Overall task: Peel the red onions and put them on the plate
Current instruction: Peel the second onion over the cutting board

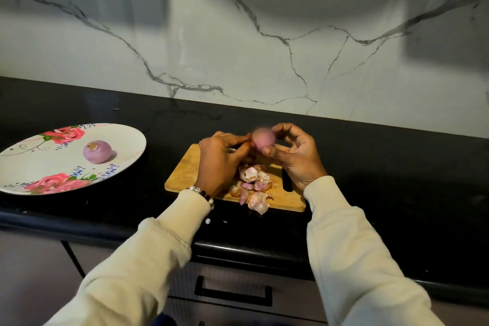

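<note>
done: one peeled onion (97, 151) lies on plate (34, 167), left of frame
in hand: second onion (262, 139), centre frame, above board (185, 172); looks nearly bare, blurred
left: finish skin, then move it to plate
peels: heap (254, 182) on board, some over near edge onto desk (397, 167)
my right grip (296, 156): fingers curled round onion
my left grip (225, 156): pinching at onion's left side, likely skin

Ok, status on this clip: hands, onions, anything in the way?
Both hands, left and right, grip a red onion above the wooden cutting board. One peeled onion on the floral plate. Peel scraps on board; path clear.
</note>
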Available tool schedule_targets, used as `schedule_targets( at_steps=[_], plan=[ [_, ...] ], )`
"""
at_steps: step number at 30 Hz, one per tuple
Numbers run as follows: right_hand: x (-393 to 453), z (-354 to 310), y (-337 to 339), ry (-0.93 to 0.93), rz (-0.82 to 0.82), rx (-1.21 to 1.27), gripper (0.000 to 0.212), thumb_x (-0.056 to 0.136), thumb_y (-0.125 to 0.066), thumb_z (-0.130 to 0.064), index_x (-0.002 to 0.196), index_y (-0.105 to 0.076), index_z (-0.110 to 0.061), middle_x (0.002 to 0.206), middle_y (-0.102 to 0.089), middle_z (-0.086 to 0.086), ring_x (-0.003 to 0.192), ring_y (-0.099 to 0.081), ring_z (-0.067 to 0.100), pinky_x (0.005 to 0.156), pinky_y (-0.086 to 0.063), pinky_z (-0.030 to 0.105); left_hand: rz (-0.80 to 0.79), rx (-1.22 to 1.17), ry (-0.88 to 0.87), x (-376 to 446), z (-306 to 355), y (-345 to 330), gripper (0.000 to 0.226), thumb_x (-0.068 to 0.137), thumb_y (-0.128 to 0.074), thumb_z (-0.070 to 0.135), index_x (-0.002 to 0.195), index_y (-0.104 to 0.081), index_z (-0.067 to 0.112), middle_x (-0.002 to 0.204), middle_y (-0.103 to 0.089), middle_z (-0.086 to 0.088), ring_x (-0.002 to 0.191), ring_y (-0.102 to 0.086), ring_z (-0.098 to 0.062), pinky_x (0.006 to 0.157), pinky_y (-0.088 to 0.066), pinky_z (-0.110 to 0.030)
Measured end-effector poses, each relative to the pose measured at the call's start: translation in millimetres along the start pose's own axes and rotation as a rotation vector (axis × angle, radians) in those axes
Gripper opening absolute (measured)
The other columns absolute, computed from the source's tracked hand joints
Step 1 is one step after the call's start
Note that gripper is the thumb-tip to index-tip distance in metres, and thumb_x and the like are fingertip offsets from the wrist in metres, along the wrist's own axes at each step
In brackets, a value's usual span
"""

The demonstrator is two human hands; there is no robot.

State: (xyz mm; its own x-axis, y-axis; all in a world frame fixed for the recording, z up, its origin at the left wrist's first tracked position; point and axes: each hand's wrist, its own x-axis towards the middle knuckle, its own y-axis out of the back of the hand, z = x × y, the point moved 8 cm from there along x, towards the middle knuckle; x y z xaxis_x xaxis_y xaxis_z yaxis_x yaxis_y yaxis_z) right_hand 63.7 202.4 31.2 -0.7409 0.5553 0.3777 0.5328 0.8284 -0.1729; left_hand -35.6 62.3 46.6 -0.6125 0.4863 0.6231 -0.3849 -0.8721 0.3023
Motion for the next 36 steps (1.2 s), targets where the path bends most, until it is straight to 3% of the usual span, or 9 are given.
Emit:
schedule_targets(
  at_steps=[5, 8, 10, 12, 14, 18, 24, 30, 36],
  plan=[
    [-1.8, -2.7, -2.9, 0.016, -0.008, -0.043, 0.042, 0.069, -0.076, 0.012, 0.102, -0.061, -0.008, 0.108, -0.063, 0.007, 0.098, -0.07, 0.011, 0.073, -0.061, 0.034, 0.006, -0.013, 0.036, 0.4, -2.8, 1.0, 0.017, 0.085, -0.073, 0.014, 0.101, -0.077, 0.016, 0.083, -0.062, 0.018, 0.084, -0.064, -0.011, 0.079, -0.058, -0.038],
    [-1.1, 0.1, -3.4, 0.007, -0.014, -0.037, 0.045, 0.064, -0.08, 0.005, 0.102, -0.061, -0.01, 0.113, -0.063, 0.009, 0.104, -0.069, 0.023, 0.076, -0.062, 0.04, 0.0, 0.016, 0.069, 1.0, -8.9, -0.7, 0.013, 0.084, -0.073, 0.018, 0.097, -0.077, 0.021, 0.086, -0.065, 0.007, 0.08, -0.065, -0.009, 0.078, -0.058, -0.037],
    [-0.8, 2.9, -4.6, -0.003, -0.03, -0.028, 0.048, 0.06, -0.082, 0.0, 0.101, -0.06, -0.011, 0.118, -0.062, 0.012, 0.108, -0.067, 0.036, 0.081, -0.061, 0.048, 0.009, 0.039, 0.079, 0.6, -12.3, -0.3, 0.009, 0.082, -0.071, 0.034, 0.09, -0.075, 0.035, 0.084, -0.063, 0.012, 0.084, -0.063, -0.014, 0.082, -0.055, -0.044],
    [-0.8, 4.6, -5.3, -0.001, -0.032, -0.04, 0.048, 0.06, -0.083, 0.0, 0.1, -0.06, -0.013, 0.121, -0.06, 0.015, 0.11, -0.066, 0.041, 0.084, -0.06, 0.051, 0.026, 0.089, 0.075, 1.0, -13.9, 0.7, 0.011, 0.078, -0.064, 0.046, 0.085, -0.071, 0.042, 0.081, -0.06, 0.018, 0.088, -0.058, -0.013, 0.089, -0.048, -0.048],
    [-1.2, 3.7, -5.9, 0.013, -0.03, -0.042, 0.047, 0.059, -0.083, 0.0, 0.098, -0.06, -0.014, 0.12, -0.06, 0.016, 0.111, -0.065, 0.042, 0.084, -0.06, 0.048, 0.046, 0.185, 0.033, 1.3, -8.7, 1.3, 0.006, 0.082, -0.068, 0.036, 0.086, -0.072, 0.034, 0.076, -0.056, 0.02, 0.085, -0.049, -0.002, 0.095, -0.033, -0.04],
    [-2.1, 3.8, -9.0, 0.002, -0.048, -0.015, 0.048, 0.061, -0.082, 0.0, 0.101, -0.059, -0.012, 0.118, -0.061, 0.013, 0.107, -0.067, 0.041, 0.082, -0.061, 0.046, 0.05, 0.351, -0.035, 1.9, 2.2, 1.1, 0.003, 0.085, -0.067, 0.028, 0.083, -0.068, 0.027, 0.077, -0.058, 0.016, 0.083, -0.051, -0.007, 0.079, -0.015, -0.029],
    [-1.9, 5.6, -12.0, -0.069, -0.079, 0.063, 0.047, 0.07, -0.075, -0.004, 0.114, -0.06, -0.014, 0.12, -0.06, 0.011, 0.108, -0.068, 0.029, 0.083, -0.061, 0.045, -0.014, 0.345, -0.038, 3.8, 2.9, -5.4, 0.003, 0.09, -0.059, 0.022, 0.087, -0.06, 0.023, 0.084, -0.054, 0.015, 0.089, -0.047, -0.008, 0.078, -0.014, -0.029],
    [-3.0, 8.9, -16.6, -0.165, -0.118, 0.227, 0.039, 0.085, -0.06, -0.005, 0.125, -0.059, -0.005, 0.125, -0.06, 0.025, 0.097, -0.069, 0.042, 0.081, -0.061, 0.047, 0.011, 0.283, 0.003, 4.0, -0.1, -0.4, 0.007, 0.092, -0.054, 0.019, 0.089, -0.055, 0.025, 0.089, -0.057, 0.011, 0.09, -0.049, -0.01, 0.084, -0.018, -0.031],
    [-0.8, 10.9, -12.2, -0.175, -0.097, 0.193, 0.032, 0.098, -0.047, -0.001, 0.127, -0.059, -0.005, 0.127, -0.06, 0.028, 0.091, -0.07, 0.042, 0.08, -0.061, 0.046, 0.151, 0.187, 0.07, 1.8, -3.8, 11.3, 0.011, 0.089, -0.059, 0.015, 0.089, -0.055, 0.025, 0.086, -0.057, 0.011, 0.084, -0.055, -0.01, 0.086, -0.028, -0.036]
  ],
)
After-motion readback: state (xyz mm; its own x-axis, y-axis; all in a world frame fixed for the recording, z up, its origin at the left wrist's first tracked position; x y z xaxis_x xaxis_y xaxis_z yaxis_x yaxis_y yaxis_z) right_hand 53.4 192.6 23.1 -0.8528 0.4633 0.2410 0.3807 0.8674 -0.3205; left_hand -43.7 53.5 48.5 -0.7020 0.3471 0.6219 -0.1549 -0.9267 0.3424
